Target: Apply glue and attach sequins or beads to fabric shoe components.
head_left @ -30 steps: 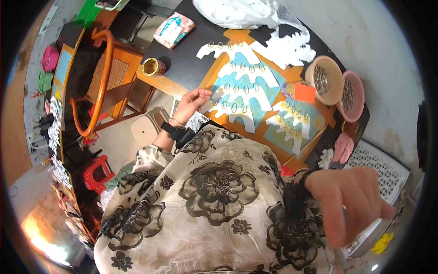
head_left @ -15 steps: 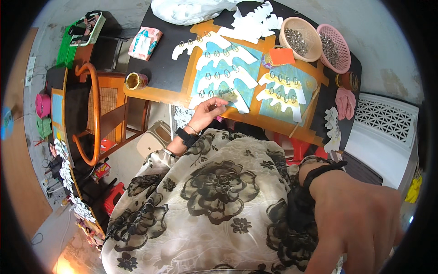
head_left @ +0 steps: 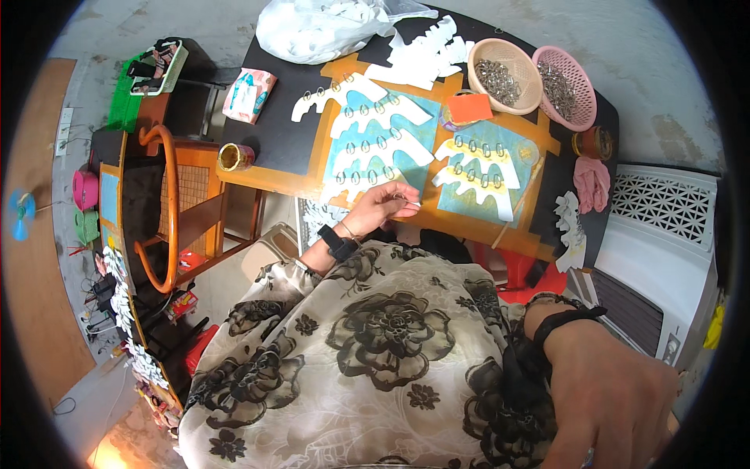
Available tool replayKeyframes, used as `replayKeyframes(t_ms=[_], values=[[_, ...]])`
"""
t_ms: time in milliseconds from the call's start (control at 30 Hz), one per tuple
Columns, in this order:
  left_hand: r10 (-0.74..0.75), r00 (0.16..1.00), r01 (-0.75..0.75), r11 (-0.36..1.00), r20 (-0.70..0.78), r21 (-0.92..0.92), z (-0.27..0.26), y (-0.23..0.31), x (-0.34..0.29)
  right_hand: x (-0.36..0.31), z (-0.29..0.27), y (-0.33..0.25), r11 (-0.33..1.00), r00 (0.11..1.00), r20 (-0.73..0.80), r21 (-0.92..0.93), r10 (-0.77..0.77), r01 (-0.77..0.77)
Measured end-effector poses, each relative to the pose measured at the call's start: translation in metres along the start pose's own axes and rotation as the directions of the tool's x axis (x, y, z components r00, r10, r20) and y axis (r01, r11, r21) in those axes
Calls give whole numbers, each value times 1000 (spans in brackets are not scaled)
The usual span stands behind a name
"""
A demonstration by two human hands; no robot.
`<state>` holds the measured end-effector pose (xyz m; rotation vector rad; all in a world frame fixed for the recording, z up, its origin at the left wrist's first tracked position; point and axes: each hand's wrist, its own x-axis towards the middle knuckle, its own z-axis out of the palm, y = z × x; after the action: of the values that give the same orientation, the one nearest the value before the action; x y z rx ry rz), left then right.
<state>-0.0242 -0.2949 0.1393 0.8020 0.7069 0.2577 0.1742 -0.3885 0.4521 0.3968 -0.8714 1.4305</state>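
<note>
My left hand [head_left: 383, 208] is at the near edge of the table, thumb and fingers pinched on the right end of the nearest white scalloped strip [head_left: 340, 190]. Metal rings stand along that strip, and its right part is hidden behind the fingers. Beyond it, more white strips with rings [head_left: 383, 148] lie in rows on a blue sheet [head_left: 422, 156]. My right hand [head_left: 613, 383] hangs close and large at the lower right, away from the table. Its fingers point down, and the fingertips are cut off or hidden, so what it holds cannot be seen.
Two more ringed strips [head_left: 476, 176] lie on the right blue sheet, beside a thin stick [head_left: 525, 191]. Baskets of metal rings [head_left: 500, 80] stand at the back right, with an orange card [head_left: 469, 108] nearby. An open jar [head_left: 234, 157] and a tissue pack [head_left: 250, 95] are left.
My left hand has moved slightly right and nearer, its fingers now covering the right end of the nearest strip. The view has shifted a little. My right hand stays low at the right.
</note>
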Motion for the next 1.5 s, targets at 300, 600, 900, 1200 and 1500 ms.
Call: replayKeyframes(t_ms=[300, 600, 900, 1200, 1500], values=[[63, 994, -24, 925, 89, -380, 177, -14, 131, -81, 33, -175, 992, 999, 3, -119, 48, -48], [269, 951, -303, 707, -153, -639, 339, -10, 299, -191, 85, -345, 979, 990, -93, -185, -105, 86], [236, 939, -339, 758, -250, -558, 362, -4, 389, -247, 86, -437, 1000, 996, -88, -2, -3, 3], [264, 952, -286, 948, -153, -141, 382, -75, 288, -279, 37, -463, 981, 998, 40, -186, 55, -47], [446, 695, 148, 679, -564, 719, 285, -204, 217, -359, -129, -395, 278, 573, -775, -507, 268, -816]])
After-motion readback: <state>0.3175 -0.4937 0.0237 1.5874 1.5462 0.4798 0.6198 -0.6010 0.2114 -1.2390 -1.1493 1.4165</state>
